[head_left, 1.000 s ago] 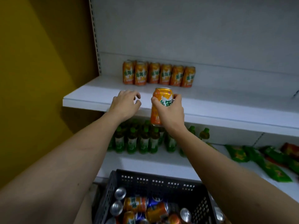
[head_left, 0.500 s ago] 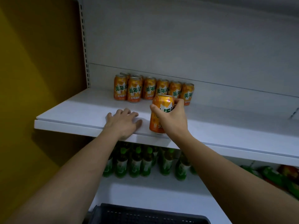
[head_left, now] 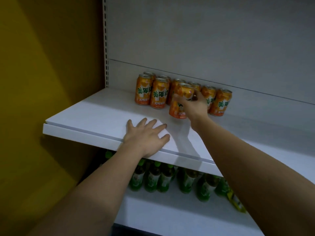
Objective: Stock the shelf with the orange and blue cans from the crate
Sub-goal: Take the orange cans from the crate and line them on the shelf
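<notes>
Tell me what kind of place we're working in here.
Most likely a shop aisle or a mock-up of one: a white display shelf on a slotted upright, a row of identical orange cans facing outward, and green bottles lined up on the shelf below.

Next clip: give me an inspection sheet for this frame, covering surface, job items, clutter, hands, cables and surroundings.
Surface: white shelf, bare at front left.
Job items: orange cans on the shelf upright near the back panel; held orange can tilted just before them. No blue cans or crate seen.
Clutter: nothing seen.
Hands: right hand grips the held can; left hand rests flat on the shelf edge.
Cables: nothing seen.
Surroundings: yellow wall at left; green bottles on the shelf below.
</notes>
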`<state>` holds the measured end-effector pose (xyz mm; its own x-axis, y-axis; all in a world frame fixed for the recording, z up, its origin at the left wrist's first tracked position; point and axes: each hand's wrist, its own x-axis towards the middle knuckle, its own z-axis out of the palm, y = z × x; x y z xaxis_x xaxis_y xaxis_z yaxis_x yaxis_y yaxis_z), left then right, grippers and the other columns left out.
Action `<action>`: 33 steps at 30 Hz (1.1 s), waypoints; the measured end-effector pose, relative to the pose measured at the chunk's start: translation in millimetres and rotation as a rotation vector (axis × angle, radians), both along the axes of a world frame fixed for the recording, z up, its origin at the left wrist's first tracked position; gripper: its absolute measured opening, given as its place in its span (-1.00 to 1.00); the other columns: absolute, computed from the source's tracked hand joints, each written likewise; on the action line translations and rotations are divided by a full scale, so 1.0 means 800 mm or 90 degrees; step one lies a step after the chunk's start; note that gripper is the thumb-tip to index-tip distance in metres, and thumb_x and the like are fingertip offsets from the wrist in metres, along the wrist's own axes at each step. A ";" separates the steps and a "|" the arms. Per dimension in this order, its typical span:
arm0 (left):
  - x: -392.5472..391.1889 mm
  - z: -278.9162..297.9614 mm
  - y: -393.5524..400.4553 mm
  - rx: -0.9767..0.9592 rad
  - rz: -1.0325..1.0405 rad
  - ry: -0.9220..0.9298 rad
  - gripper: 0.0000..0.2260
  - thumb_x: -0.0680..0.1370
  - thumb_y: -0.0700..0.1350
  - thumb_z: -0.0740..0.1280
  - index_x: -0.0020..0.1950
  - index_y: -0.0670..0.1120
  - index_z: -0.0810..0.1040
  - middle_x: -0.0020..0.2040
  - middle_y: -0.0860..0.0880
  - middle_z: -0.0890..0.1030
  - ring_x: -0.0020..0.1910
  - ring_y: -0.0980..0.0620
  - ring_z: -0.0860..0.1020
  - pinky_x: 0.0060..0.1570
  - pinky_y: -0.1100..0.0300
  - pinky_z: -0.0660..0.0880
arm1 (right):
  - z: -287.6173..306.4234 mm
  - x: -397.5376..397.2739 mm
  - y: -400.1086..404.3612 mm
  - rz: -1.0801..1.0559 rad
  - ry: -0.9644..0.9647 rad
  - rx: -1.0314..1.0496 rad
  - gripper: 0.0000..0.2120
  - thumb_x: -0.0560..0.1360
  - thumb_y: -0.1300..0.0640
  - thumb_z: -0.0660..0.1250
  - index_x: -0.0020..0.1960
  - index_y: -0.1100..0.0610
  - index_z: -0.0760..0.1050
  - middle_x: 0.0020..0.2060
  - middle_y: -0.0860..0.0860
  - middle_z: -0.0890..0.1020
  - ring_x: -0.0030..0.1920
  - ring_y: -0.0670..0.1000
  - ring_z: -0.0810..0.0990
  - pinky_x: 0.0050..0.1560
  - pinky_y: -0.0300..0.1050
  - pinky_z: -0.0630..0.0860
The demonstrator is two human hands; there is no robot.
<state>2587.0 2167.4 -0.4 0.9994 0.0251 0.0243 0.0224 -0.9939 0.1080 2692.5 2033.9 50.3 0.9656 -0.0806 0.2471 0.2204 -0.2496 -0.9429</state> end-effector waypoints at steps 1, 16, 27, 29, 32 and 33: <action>0.000 -0.001 0.000 -0.002 0.001 0.000 -0.48 0.59 0.30 -0.15 0.56 0.29 -0.04 0.61 0.12 -0.03 0.57 -0.04 -0.05 0.43 -0.32 -0.11 | 0.000 0.011 0.007 -0.011 0.009 0.004 -0.14 0.33 -0.14 0.56 0.51 0.01 0.28 0.40 0.05 0.44 0.36 0.14 0.46 0.30 0.11 0.48; 0.003 -0.005 0.000 -0.001 0.013 -0.028 -0.46 0.57 0.32 -0.13 0.56 0.27 0.00 0.61 0.09 0.01 0.58 -0.04 -0.04 0.44 -0.32 -0.09 | -0.026 0.096 0.045 -0.069 -0.026 -0.081 -0.11 0.32 -0.08 0.59 0.50 0.12 0.24 0.43 0.05 0.42 0.42 0.09 0.38 0.41 0.03 0.36; -0.003 0.001 0.000 -0.012 0.015 -0.039 -0.46 0.57 0.32 -0.10 0.55 0.26 0.10 0.59 0.10 0.11 0.54 -0.02 0.08 0.41 -0.28 0.01 | -0.042 -0.002 0.006 0.054 0.138 -0.053 -0.42 0.45 0.15 0.50 0.38 0.19 0.34 0.19 0.09 0.53 0.19 0.10 0.52 0.15 -0.02 0.47; -0.009 0.006 -0.001 -0.031 0.014 -0.037 -0.48 0.59 0.29 -0.08 0.54 0.24 0.13 0.58 0.10 0.14 0.53 -0.02 0.11 0.42 -0.26 0.00 | -0.036 -0.041 -0.008 0.058 0.168 -0.091 -0.49 0.49 0.11 0.46 0.36 0.20 0.37 0.10 0.07 0.49 0.08 0.07 0.49 0.07 -0.07 0.44; -0.025 0.011 -0.005 -0.080 0.037 -0.034 -0.53 0.64 0.18 -0.06 0.55 0.18 0.18 0.58 0.06 0.17 0.53 -0.02 0.14 0.47 -0.20 -0.01 | -0.025 -0.105 -0.032 0.080 0.202 -0.127 -0.58 0.50 0.06 0.45 0.28 0.22 0.46 0.03 0.08 0.51 0.02 0.06 0.49 0.00 -0.08 0.43; -0.037 0.009 -0.010 -0.093 0.052 -0.047 -0.54 0.65 0.13 -0.06 0.56 0.15 0.20 0.58 0.05 0.18 0.53 -0.02 0.14 0.48 -0.16 -0.02 | -0.023 -0.126 -0.041 0.082 0.211 -0.129 -0.60 0.50 0.06 0.44 0.24 0.24 0.50 -0.02 0.09 0.54 -0.03 0.06 0.51 -0.03 -0.08 0.46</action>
<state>2557.3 2159.2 6.4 0.9895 0.1152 0.0871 0.0896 -0.9627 0.2554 2592.0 2000.8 32.1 0.9947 0.0650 -0.0802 -0.0448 -0.4282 -0.9026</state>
